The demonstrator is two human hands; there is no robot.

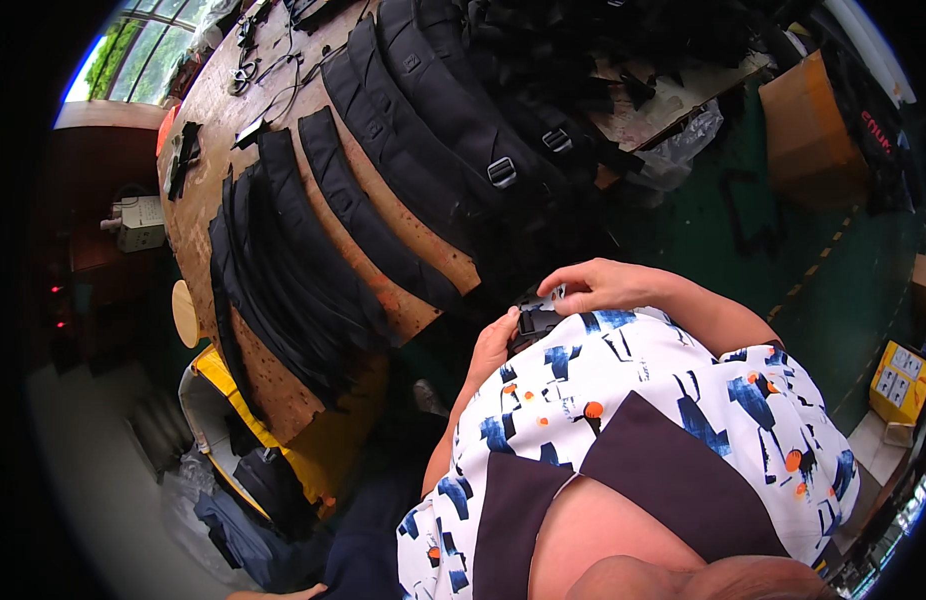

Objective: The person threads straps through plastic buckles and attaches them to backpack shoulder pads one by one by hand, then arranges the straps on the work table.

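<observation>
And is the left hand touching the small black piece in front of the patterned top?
Touching. The head view shows the left hand with its thumb tip against the left edge of the small black piece.

Red lettering [876, 133] stands on black material [893, 185], and pale printed panels [895, 380] mark a yellow box [915, 404].

- A worn brown wooden table [208, 105], its surface speckled with dark marks and its edge curved by the lens.
- Toward its left side, an overlapping bundle of long black fabric strips [273, 255].
- Just right of the bundle, one black strip lying apart [353, 205], bare wood showing on both sides.
- Farther right, wider black padded pieces [383, 130], overlapping.
- At the far end, thin dark cables [296, 70], loosely tangled.
- Near the left edge, a small dark object [184, 147], too small to identify.
</observation>
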